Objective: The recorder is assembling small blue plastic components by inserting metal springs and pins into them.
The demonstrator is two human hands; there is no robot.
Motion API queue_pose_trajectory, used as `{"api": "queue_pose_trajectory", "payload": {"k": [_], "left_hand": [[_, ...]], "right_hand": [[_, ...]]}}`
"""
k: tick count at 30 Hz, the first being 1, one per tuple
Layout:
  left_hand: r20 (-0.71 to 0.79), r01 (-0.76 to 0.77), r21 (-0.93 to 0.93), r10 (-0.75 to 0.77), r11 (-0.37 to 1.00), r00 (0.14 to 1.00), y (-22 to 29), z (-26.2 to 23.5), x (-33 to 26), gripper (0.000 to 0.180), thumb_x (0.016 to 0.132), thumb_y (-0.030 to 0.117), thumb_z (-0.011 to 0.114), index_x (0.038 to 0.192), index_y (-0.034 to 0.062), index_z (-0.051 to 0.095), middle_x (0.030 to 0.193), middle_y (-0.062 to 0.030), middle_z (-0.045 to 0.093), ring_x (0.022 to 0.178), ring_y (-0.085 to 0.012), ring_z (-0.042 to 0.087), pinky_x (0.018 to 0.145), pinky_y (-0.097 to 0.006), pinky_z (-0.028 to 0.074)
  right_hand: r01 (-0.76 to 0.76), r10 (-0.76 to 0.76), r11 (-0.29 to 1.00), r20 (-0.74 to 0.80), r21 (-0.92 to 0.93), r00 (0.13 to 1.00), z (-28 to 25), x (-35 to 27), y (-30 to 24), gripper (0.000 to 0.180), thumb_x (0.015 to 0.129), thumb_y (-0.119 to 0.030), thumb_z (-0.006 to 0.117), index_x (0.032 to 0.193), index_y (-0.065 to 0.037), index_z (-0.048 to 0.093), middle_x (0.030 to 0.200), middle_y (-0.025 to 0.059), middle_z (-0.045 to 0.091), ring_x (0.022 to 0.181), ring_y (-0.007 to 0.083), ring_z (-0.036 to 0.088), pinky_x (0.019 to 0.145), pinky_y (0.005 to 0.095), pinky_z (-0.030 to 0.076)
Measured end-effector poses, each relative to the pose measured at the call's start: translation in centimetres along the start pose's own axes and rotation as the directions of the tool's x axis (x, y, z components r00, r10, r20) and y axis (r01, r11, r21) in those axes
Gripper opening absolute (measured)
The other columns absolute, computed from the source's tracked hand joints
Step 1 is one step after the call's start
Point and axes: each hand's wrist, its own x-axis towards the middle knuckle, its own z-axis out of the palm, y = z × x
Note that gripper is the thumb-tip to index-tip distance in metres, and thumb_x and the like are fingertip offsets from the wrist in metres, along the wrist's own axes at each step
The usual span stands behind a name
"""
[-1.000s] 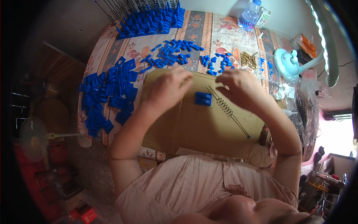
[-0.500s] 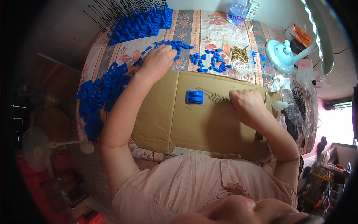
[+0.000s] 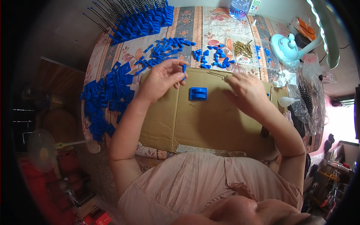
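Pinched between the thumb and fingers of my left hand (image 3: 160, 80) is a small, slim blue plastic piece (image 3: 184, 71), held upright above the cardboard. My right hand (image 3: 245, 88) is closed around a dark wire spring; its thin bent wire end (image 3: 218, 75) sticks out to the left, while the coils are mostly hidden by the fingers. Between and below both hands, a blue plastic base (image 3: 198, 93) with a raised curved part lies on the cardboard sheet (image 3: 157, 125). Beyond my left hand spreads a pile of similar slim blue pieces (image 3: 165, 48).
Finished-looking blue stands with springs (image 3: 138, 24) fill the far left. Blue bases (image 3: 108, 90) are heaped at left. Small blue cones (image 3: 221, 60), a clear tray of brass-coloured pins (image 3: 243, 48), a light-blue lamp (image 3: 284, 48), a bottle (image 3: 239, 9) and white glue nozzle (image 3: 287, 101) stand around.
My left hand has come back from the pile toward me, now with a slim blue piece. The right hand has risen slightly, and the spring in it has turned, hiding most coils.
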Motion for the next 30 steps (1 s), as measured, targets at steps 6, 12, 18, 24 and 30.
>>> {"api": "queue_pose_trajectory", "payload": {"k": [6,12,18,24,30], "left_hand": [[0.06,0.13,-0.247,-0.119,0.96,0.991,-0.5,1.0,-0.8,0.022,0.093,0.011,0.059,0.113,0.0054,0.057,0.094,-0.0085,0.067,0.081,-0.0126,0.064,0.066,-0.023,0.05],[0.039,0.049,-0.285,-0.039,0.957,0.998,-1.3,1.5,-1.2,0.014,0.093,0.011,0.059,0.106,0.0063,0.057,0.095,-0.0074,0.068,0.084,-0.0127,0.064,0.069,-0.024,0.049],[0.022,-0.057,-0.12,0.06,0.991,0.998,-1.3,2.6,-1.5,0.011,0.093,0.009,0.06,0.102,0.0054,0.057,0.098,-0.0058,0.068,0.086,-0.0112,0.063,0.073,-0.024,0.049],[-0.026,-0.118,0.18,0.125,0.977,0.992,0.4,3.8,-2.7,0.014,0.088,-0.001,0.061,0.101,0.0006,0.062,0.095,-0.0057,0.066,0.087,-0.0126,0.063,0.072,-0.026,0.05],[0.086,-0.386,0.546,0.409,0.743,0.909,1.9,4.8,-3.1,0.017,0.079,-0.003,0.066,0.095,0.0013,0.065,0.086,-0.01,0.059,0.077,-0.0216,0.061,0.067,-0.032,0.05]], "right_hand": [[0.085,-0.102,0.963,0.055,0.256,0.993,2.0,1.4,-3.1,0.028,0.076,-0.028,0.07,0.091,-0.007,0.058,0.089,0.0084,0.058,0.09,0.0258,0.059,0.076,0.0381,0.046],[0.111,-0.152,0.965,0.162,0.239,0.975,2.2,1.9,-3.2,0.031,0.075,-0.028,0.071,0.091,-0.005,0.057,0.091,0.0093,0.056,0.091,0.0264,0.059,0.076,0.0387,0.047],[0.097,-0.142,0.946,0.125,0.308,0.982,2.1,1.4,-2.5,0.032,0.073,-0.025,0.073,0.092,-0.005,0.055,0.09,0.0105,0.056,0.088,0.0288,0.06,0.075,0.0409,0.047],[0.076,-0.11,0.883,0.046,0.464,0.993,1.9,0.6,-1.7,0.033,0.071,-0.017,0.073,0.093,-0.005,0.052,0.083,0.0126,0.056,0.081,0.0326,0.06,0.074,0.0416,0.047],[0.122,-0.138,0.894,0.004,0.431,0.99,1.7,-0.2,-1.4,0.032,0.07,-0.016,0.072,0.092,-0.005,0.051,0.083,0.0115,0.055,0.08,0.0315,0.059,0.073,0.0416,0.046]]}}
